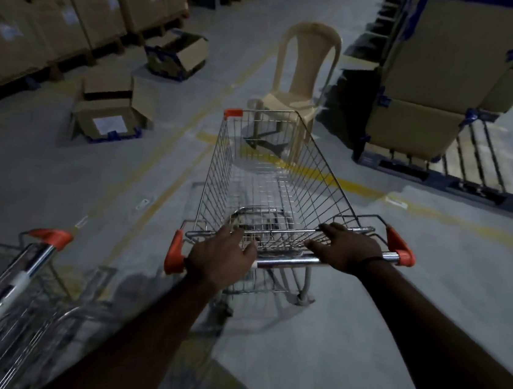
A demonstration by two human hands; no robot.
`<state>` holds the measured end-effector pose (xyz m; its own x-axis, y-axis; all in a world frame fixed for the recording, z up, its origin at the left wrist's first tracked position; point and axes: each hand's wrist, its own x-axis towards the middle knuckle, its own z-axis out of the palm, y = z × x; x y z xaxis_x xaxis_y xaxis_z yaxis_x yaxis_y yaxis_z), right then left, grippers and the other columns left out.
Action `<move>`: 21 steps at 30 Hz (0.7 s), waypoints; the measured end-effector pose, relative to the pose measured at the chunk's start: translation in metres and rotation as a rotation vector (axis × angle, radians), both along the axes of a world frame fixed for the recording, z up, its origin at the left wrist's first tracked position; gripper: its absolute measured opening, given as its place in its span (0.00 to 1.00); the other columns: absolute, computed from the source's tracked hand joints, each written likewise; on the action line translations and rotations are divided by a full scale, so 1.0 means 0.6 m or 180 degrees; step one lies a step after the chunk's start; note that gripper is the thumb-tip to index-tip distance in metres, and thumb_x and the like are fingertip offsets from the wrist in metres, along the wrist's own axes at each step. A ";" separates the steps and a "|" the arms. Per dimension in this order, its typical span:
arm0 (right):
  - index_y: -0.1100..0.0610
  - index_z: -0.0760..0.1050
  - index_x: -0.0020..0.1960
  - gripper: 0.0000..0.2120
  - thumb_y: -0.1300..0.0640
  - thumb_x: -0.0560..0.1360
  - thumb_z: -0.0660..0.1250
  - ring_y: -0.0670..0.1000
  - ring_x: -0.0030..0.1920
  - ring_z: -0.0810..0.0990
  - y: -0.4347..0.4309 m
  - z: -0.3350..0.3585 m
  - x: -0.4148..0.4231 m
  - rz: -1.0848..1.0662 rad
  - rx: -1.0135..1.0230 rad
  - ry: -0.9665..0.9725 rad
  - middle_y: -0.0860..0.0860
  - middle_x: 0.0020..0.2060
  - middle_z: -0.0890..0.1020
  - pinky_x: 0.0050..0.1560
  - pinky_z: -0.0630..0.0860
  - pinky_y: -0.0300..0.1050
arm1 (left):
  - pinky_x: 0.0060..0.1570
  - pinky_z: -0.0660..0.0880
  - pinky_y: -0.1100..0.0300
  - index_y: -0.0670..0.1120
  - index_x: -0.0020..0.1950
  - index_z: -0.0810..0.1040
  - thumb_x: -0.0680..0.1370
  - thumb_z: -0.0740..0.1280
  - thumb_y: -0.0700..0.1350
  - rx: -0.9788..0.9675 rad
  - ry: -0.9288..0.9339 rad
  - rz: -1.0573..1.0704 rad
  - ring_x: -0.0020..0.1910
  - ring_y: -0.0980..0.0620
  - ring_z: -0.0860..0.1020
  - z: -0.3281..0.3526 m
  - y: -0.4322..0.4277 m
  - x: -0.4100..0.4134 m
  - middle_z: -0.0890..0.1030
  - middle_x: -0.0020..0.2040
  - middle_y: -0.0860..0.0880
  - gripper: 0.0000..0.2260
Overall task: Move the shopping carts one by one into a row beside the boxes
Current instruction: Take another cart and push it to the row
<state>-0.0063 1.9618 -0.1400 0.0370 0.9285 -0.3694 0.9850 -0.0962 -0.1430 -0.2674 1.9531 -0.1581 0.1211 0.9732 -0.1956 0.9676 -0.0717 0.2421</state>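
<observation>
A wire shopping cart (270, 170) with orange corner caps stands in front of me on the grey floor, its basket pointing away. My left hand (222, 257) rests on the left part of its chrome handle bar (286, 258), fingers stretched forward over the bar. My right hand (348, 249) lies on the right part of the bar, fingers spread toward the basket. A second cart (14, 288) stands at the lower left, only its handle and part of its basket visible. A row of tall cardboard boxes (46, 4) lines the left side.
A beige plastic chair (300, 81) stands directly beyond the cart's front. Stacked boxes on a pallet (437, 87) fill the right. Two opened cartons (107, 113) (178, 54) lie on the floor at the left. Yellow floor lines cross under the cart.
</observation>
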 end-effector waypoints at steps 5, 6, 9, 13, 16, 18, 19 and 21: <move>0.45 0.58 0.80 0.43 0.22 0.72 0.49 0.56 0.76 0.65 -0.010 -0.002 -0.011 -0.0149 -0.0023 -0.0037 0.47 0.80 0.58 0.71 0.67 0.57 | 0.60 0.72 0.49 0.54 0.72 0.69 0.80 0.50 0.63 0.0208 -0.0061 -0.0206 0.66 0.46 0.76 -0.007 0.015 -0.013 0.70 0.73 0.51 0.26; 0.45 0.58 0.80 0.43 0.21 0.72 0.48 0.56 0.76 0.65 -0.013 -0.003 -0.012 -0.0186 -0.0015 -0.0033 0.47 0.80 0.58 0.71 0.67 0.57 | 0.60 0.72 0.49 0.55 0.72 0.70 0.79 0.50 0.64 0.0216 -0.0093 -0.0210 0.66 0.46 0.76 -0.008 0.018 -0.015 0.70 0.73 0.51 0.26; 0.46 0.58 0.80 0.43 0.22 0.73 0.48 0.56 0.76 0.65 -0.024 -0.006 -0.010 -0.0301 0.0017 -0.0046 0.47 0.80 0.59 0.70 0.66 0.57 | 0.62 0.72 0.48 0.56 0.72 0.70 0.78 0.50 0.65 0.0206 -0.0137 -0.0306 0.66 0.45 0.75 -0.010 0.027 -0.014 0.70 0.74 0.51 0.27; 0.46 0.58 0.80 0.42 0.23 0.74 0.48 0.56 0.75 0.66 -0.040 -0.009 0.000 -0.0428 0.0014 -0.0083 0.48 0.80 0.59 0.69 0.68 0.57 | 0.57 0.72 0.49 0.56 0.71 0.70 0.79 0.52 0.64 0.0264 -0.0191 -0.0504 0.63 0.46 0.77 -0.009 0.033 -0.005 0.72 0.71 0.52 0.24; 0.46 0.57 0.80 0.42 0.23 0.74 0.48 0.57 0.76 0.65 -0.058 -0.011 0.005 -0.0578 -0.0016 -0.0069 0.49 0.80 0.57 0.71 0.67 0.58 | 0.55 0.72 0.49 0.57 0.71 0.69 0.79 0.51 0.64 0.0219 -0.0114 -0.0655 0.62 0.46 0.77 -0.008 0.040 0.002 0.72 0.71 0.53 0.24; 0.47 0.57 0.80 0.42 0.24 0.74 0.49 0.57 0.76 0.65 -0.070 -0.011 0.006 -0.0663 -0.0020 -0.0049 0.50 0.81 0.57 0.71 0.66 0.59 | 0.57 0.72 0.49 0.57 0.72 0.69 0.79 0.51 0.64 0.0169 -0.0101 -0.0735 0.64 0.46 0.76 -0.006 0.046 0.006 0.72 0.71 0.53 0.25; 0.48 0.57 0.80 0.42 0.24 0.74 0.48 0.57 0.76 0.65 -0.077 -0.011 0.007 -0.0694 -0.0013 -0.0045 0.50 0.80 0.57 0.71 0.67 0.59 | 0.59 0.72 0.49 0.57 0.73 0.68 0.79 0.51 0.65 0.0146 -0.0098 -0.0784 0.65 0.46 0.76 -0.004 0.048 0.008 0.71 0.72 0.53 0.25; 0.48 0.56 0.80 0.43 0.24 0.74 0.48 0.57 0.76 0.66 -0.091 -0.012 0.010 -0.0762 -0.0005 -0.0039 0.50 0.80 0.57 0.71 0.67 0.60 | 0.60 0.72 0.48 0.57 0.75 0.66 0.79 0.51 0.64 0.0128 -0.0099 -0.0897 0.67 0.46 0.74 0.000 0.049 0.013 0.70 0.73 0.53 0.26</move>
<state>-0.0006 1.9071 -0.1474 0.2605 0.8922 -0.3690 0.9358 -0.3273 -0.1308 -0.2596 1.9827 -0.1579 0.3932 0.9072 -0.1495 0.9003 -0.3469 0.2630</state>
